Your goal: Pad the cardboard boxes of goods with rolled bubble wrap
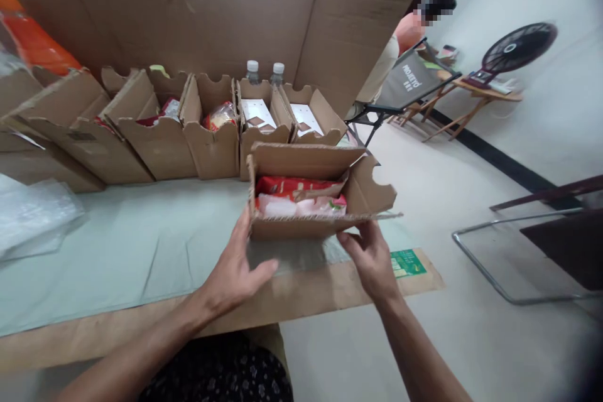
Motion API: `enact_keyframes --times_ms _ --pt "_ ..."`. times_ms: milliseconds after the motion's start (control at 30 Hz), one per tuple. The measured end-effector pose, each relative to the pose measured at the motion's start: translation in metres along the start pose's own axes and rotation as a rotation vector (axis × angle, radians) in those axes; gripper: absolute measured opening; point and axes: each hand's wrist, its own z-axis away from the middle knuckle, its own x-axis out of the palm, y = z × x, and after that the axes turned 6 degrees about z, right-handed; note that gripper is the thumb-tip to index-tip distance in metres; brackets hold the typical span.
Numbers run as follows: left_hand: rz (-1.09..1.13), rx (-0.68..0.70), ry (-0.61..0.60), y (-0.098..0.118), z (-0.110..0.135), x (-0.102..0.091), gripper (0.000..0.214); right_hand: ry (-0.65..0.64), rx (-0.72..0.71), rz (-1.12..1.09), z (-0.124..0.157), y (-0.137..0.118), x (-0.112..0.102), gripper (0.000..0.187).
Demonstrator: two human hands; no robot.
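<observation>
An open cardboard box (292, 229) is between my two hands near the table's front edge. Inside lie a red packet (277, 184) and a pink-and-white plastic packet (308, 206). My left hand (235, 276) holds the box's left end, its fingers along the side and partly hidden, the thumb sticking out in front. At the lower right front, my right hand (374, 260) grips the same box, with the fingertips out of sight beneath or behind it. Whether the box touches the table cannot be made out.
Behind it stands a row of similar cardboard boxes (214, 154) holding packets and white cartons. Clear plastic bags (38, 213) lie at left on the pale cloth (141, 232). A person (409, 31), a folding chair (405, 81) and a fan (513, 50) are at right.
</observation>
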Motion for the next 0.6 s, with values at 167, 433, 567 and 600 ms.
enact_keyframes --times_ms 167,433,567,600 --pt "0.079 -0.234 0.234 0.006 0.072 -0.066 0.066 -0.132 -0.102 -0.029 0.030 -0.052 0.053 0.040" --pt "0.262 -0.115 0.342 0.030 0.015 -0.070 0.090 -0.036 -0.102 -0.260 -0.016 -0.082 0.066 0.047" --pt "0.258 -0.135 0.158 0.053 0.037 -0.086 0.077 0.004 -0.121 -0.143 0.010 -0.107 0.033 0.040" --pt "0.251 -0.131 0.175 0.055 0.036 -0.101 0.073 -0.037 -0.144 -0.127 0.007 -0.118 0.035 0.042"
